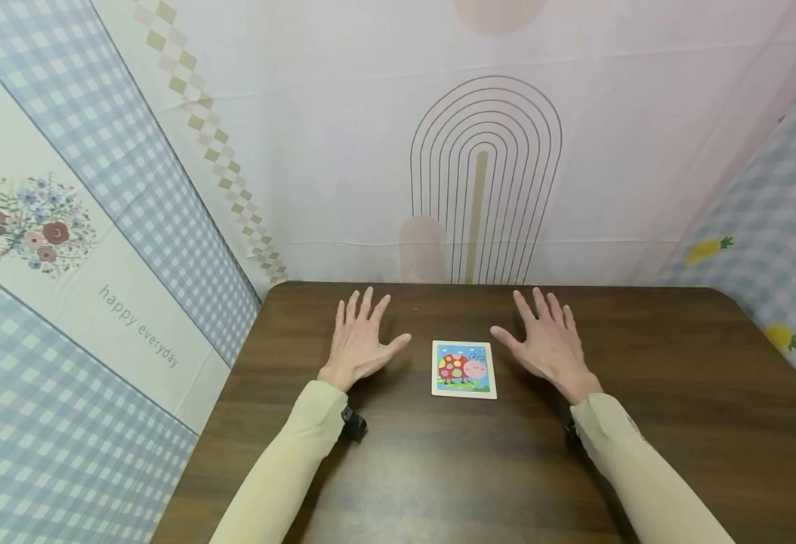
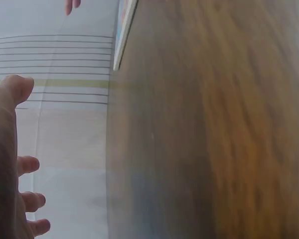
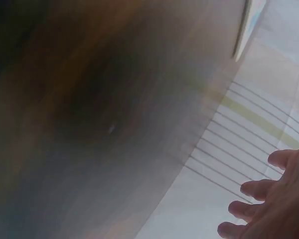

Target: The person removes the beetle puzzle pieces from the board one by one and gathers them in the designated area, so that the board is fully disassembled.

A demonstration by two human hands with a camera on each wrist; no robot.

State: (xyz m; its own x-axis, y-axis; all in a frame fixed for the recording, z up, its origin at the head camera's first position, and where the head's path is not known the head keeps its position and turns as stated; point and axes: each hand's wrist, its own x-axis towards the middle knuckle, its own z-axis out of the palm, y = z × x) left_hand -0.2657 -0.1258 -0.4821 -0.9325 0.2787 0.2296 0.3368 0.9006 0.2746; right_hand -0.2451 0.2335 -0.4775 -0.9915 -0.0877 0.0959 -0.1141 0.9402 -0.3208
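The picture card (image 1: 464, 369) lies flat on the dark wood-grain table (image 1: 425, 476), slightly right of and below the center of the head view. Its face shows a red ladybug with colored spots on a blue and green ground, inside a pale border.

The left hand (image 1: 360, 336) is left of the card; its fingers are spread wide, the thumb points toward the card, and it holds nothing. The right hand (image 1: 549, 347) is right of the card in the same posture, fingers extended and apart, also holding nothing. Both hands are apart from the card.

In both wrist views, the card's edge appears at the top of the frame. A pale sleeve (image 1: 285, 461) covers the left forearm, at lower left; a black device (image 1: 353, 425) sits at that wrist. A white printed cloth (image 1: 344, 166) fills the upper center.
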